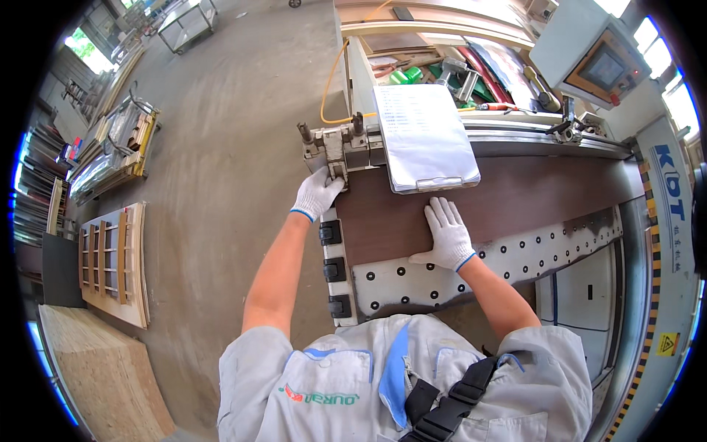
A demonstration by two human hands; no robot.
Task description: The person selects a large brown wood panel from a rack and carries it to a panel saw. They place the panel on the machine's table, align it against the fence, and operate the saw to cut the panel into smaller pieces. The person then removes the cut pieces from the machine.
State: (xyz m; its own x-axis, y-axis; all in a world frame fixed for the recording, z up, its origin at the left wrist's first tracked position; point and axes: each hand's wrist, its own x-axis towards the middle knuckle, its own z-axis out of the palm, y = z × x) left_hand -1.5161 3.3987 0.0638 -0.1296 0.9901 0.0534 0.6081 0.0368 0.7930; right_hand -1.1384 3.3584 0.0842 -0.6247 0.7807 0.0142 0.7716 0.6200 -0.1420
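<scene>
A long dark-brown board (pixel 508 193) lies flat on the white machine table (pixel 398 293), its far edge along a metal fence (pixel 530 146). My left hand (pixel 317 194), in a white glove, is closed at the board's far left corner, against a metal stop block (pixel 336 151). Whether its fingers grip the board's edge or the block is hidden. Palm down on the board, my gloved right hand (pixel 447 236) is open, its fingers stretched forward and its thumb out to the left. Just beyond its fingertips is a clipboard (pixel 427 136) with printed sheets, resting across the fence.
Behind the fence, a tray holds hand tools, green rolls and a clamp (pixel 458 77). A control box with a screen (pixel 600 70) stands at the far right, above a striped machine post (pixel 648 243). Stacked boards (pixel 114 265) and a wood-panelled block (pixel 103 376) stand on the left floor.
</scene>
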